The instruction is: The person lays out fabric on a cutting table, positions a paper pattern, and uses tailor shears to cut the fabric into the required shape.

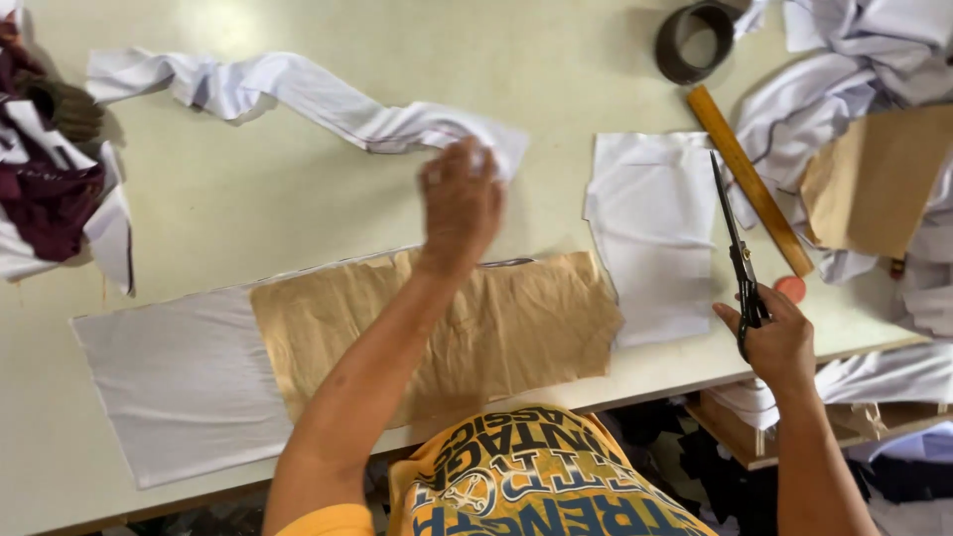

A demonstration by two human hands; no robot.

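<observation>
My left hand [460, 203] grips the white offcut strip [298, 94], my right hand [779, 342] closed on the scissors [740, 260]; I judge the strip should be lifted well apart from the brown paper pattern [447, 328], blades kept pointing away.

left hand [460, 203]: motion-blurred, fingers indistinct on the white strip [298, 94]
maroon cloth pile [45, 189]: cut off at the 9 o'clock edge
white fabric heap [854, 69]: runs off frame toward 2 o'clock
scissors [740, 263]: handles hidden inside the right hand [779, 342]
</observation>
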